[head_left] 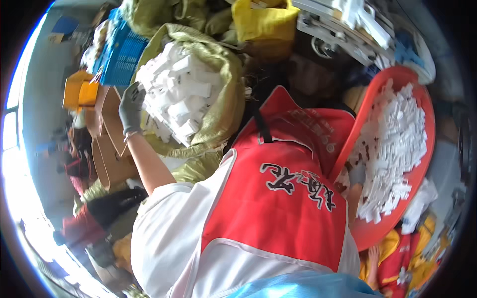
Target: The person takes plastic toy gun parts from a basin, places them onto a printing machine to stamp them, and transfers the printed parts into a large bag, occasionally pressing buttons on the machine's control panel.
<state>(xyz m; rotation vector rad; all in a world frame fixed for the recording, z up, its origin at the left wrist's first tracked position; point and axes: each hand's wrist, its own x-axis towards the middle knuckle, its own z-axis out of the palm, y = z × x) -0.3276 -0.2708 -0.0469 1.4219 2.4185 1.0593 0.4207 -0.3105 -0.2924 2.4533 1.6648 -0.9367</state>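
Observation:
My left hand (131,107), in a grey glove, reaches out to the left rim of an olive-green woven sack (226,99). Its fingers lie flat against the heap of small white plastic parts (181,94) that fills the sack. My right hand (354,175), also gloved and mostly hidden behind my red apron (278,208), grips the near rim of a red plastic basin (370,99). The basin is tilted and holds a pile of the same white parts (392,149).
Brown cardboard boxes (112,149) stand left of the sack, with orange bins (79,92) and a blue crate (119,54) beyond. A yellow bag (266,20) and white machine parts (348,25) sit at the top. A person in red and yellow (397,263) is at lower right.

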